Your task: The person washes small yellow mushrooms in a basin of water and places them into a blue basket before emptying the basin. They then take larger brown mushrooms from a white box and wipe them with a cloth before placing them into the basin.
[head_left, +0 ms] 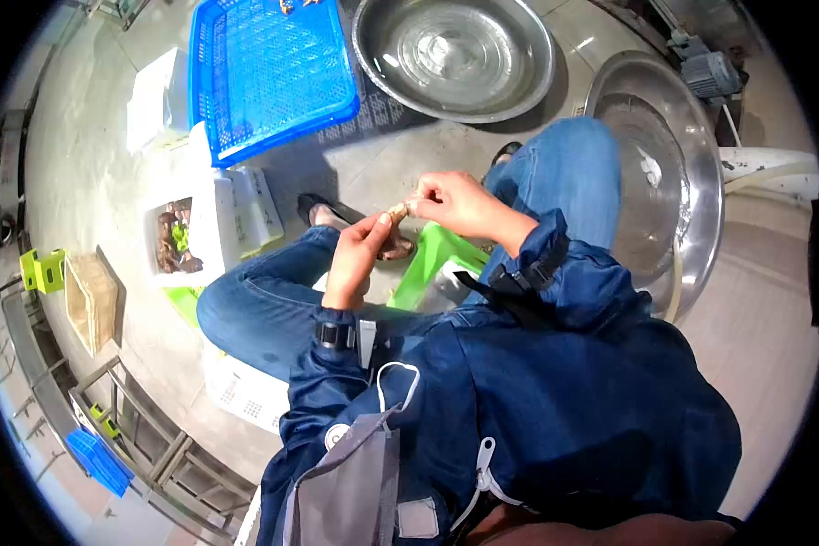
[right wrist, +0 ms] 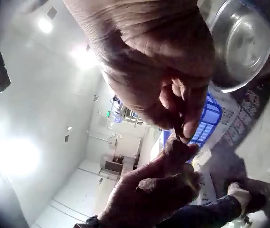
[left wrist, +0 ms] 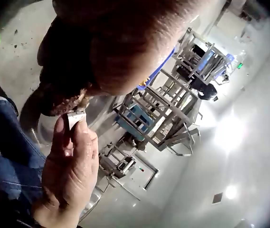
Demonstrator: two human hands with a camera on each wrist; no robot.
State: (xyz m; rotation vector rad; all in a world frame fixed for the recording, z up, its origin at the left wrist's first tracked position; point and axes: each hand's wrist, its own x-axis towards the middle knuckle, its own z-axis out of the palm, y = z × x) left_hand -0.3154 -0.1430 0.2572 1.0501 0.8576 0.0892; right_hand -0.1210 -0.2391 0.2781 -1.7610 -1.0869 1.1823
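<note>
Head view: brown lump (head_left: 396, 247) hangs between my knees from my left hand (head_left: 356, 257), just right of its thumb. Long axis roughly near to far, pale end far, at the fingertips of my right hand (head_left: 464, 207). Left is the nearer hand: it grips the lump, pointing far. Right hand sits right and slightly far, pointing left. Green container (head_left: 417, 273) near and right of the lump.

Left wrist view: right thumb and finger pinch a small pale flat piece (left wrist: 77, 118) close against the lump's stubby end; contact, cannot tell.

Right wrist view: right fingers narrowed to a pinch, left hand curled opposite. Lump too dark to make out.
</note>
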